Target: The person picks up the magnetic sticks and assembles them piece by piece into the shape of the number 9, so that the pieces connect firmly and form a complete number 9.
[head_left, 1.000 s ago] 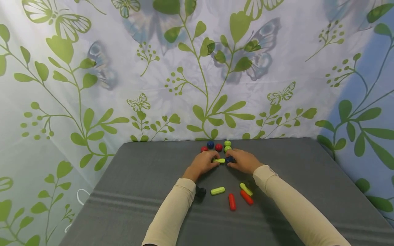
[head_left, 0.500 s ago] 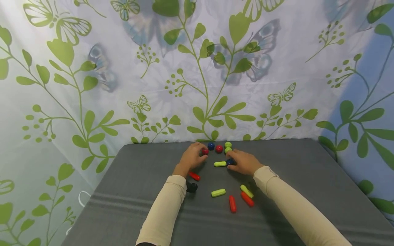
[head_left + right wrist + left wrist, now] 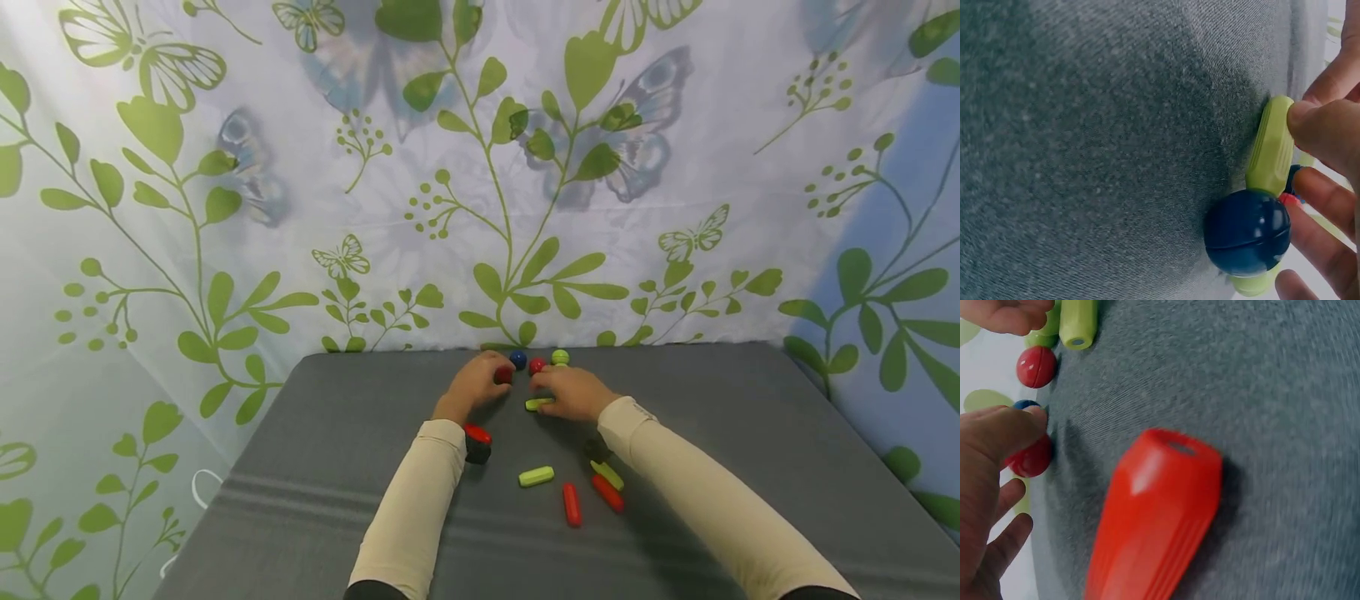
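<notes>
My left hand (image 3: 471, 387) holds a glossy red ball (image 3: 1032, 459) between thumb and fingers at the back of the table; the thumb covers part of it. My right hand (image 3: 573, 392) hovers over a yellow-green stick (image 3: 1270, 147) with fingers loosely spread. In the right wrist view, its thumb tip lies right at one end of the stick. A dark blue ball (image 3: 1247, 231) sits at the stick's other end, hidden under the hand in the head view. A ribbed red stick (image 3: 1157, 512) lies beneath the left wrist.
Behind the hands stand another blue ball (image 3: 518, 360), a red ball (image 3: 537, 366) and a yellow-green ball (image 3: 560, 357). Nearer lie yellow-green sticks (image 3: 536, 477) and red sticks (image 3: 572, 504). A patterned curtain (image 3: 420, 208) hangs along the grey table's (image 3: 337, 500) back edge.
My left hand has left the yellow-green stick and gone left to the red ball, uncovering a red stick. My right hand has come off the blue ball and shifted left over the stick.
</notes>
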Demonstrator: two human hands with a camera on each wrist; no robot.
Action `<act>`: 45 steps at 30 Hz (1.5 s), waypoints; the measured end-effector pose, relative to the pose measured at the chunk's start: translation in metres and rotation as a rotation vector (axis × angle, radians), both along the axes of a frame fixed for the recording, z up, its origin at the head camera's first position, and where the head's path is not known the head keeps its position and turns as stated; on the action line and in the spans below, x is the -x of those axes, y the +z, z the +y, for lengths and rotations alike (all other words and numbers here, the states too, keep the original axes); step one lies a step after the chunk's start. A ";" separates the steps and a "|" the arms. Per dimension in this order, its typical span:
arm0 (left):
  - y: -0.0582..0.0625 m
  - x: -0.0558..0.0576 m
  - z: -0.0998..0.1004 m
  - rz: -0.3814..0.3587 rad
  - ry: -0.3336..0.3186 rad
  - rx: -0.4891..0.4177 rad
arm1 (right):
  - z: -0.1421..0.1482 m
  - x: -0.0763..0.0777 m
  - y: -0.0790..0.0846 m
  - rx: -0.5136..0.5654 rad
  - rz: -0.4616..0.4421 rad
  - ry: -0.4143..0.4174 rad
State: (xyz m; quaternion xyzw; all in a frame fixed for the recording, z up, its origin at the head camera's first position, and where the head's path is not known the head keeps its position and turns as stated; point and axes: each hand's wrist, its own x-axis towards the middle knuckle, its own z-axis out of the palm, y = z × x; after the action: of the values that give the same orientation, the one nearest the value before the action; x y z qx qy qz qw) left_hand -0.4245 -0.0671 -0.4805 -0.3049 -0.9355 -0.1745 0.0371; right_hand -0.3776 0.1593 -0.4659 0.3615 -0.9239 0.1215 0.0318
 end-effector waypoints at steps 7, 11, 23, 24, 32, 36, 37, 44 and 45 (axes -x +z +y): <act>-0.001 -0.006 0.002 -0.009 0.066 0.015 | -0.004 -0.002 -0.001 -0.025 0.033 -0.002; -0.002 -0.008 0.002 -0.001 0.063 0.004 | -0.002 -0.002 -0.003 -0.038 0.040 -0.010; -0.003 -0.020 0.005 -0.124 -0.039 -0.062 | 0.007 0.003 -0.011 0.028 0.036 -0.101; -0.003 -0.022 0.006 -0.130 -0.046 -0.065 | 0.007 0.003 -0.011 0.029 0.038 -0.105; -0.007 -0.027 0.010 -0.129 -0.060 -0.090 | 0.002 0.002 -0.012 0.044 0.049 -0.113; -0.007 -0.029 0.011 -0.127 -0.050 -0.093 | -0.001 0.002 -0.013 0.048 0.050 -0.107; -0.007 -0.029 0.011 -0.125 -0.046 -0.090 | -0.002 0.002 -0.013 0.050 0.050 -0.107; 0.000 -0.032 0.001 -0.138 -0.038 -0.106 | -0.004 0.005 -0.011 0.045 0.053 -0.099; 0.001 -0.032 -0.003 -0.151 -0.032 -0.121 | -0.004 0.005 -0.010 0.046 0.055 -0.097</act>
State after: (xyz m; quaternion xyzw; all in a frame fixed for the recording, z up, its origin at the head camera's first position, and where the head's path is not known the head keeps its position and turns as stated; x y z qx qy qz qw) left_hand -0.3920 -0.0701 -0.4793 -0.3032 -0.9184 -0.2535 -0.0180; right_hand -0.3828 0.1550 -0.4761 0.3187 -0.9361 0.1308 0.0714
